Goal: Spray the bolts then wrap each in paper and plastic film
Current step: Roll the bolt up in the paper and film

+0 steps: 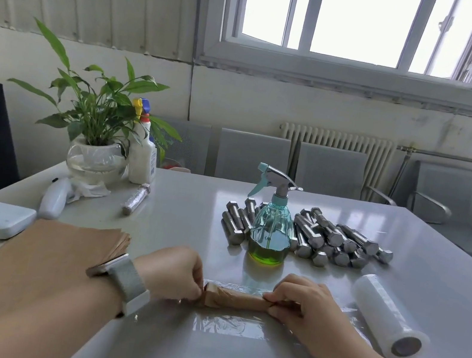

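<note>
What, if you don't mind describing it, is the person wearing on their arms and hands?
Both forearms are bare, with no sleeves or gloves in view. The left wrist carries a watch on a light grey woven band. The right hand and wrist wear nothing.

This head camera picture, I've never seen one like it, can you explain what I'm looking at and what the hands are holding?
There is no machine here: a camera worn on a person's head looks down at their two bare hands. The left hand and right hand pinch the two ends of a paper-wrapped bolt, which lies on a sheet of plastic film on the grey table. Behind it stand a spray bottle and a pile of bare bolts. The film roll lies to the right, a stack of brown paper to the left. One finished bolt lies near the plant.
</note>
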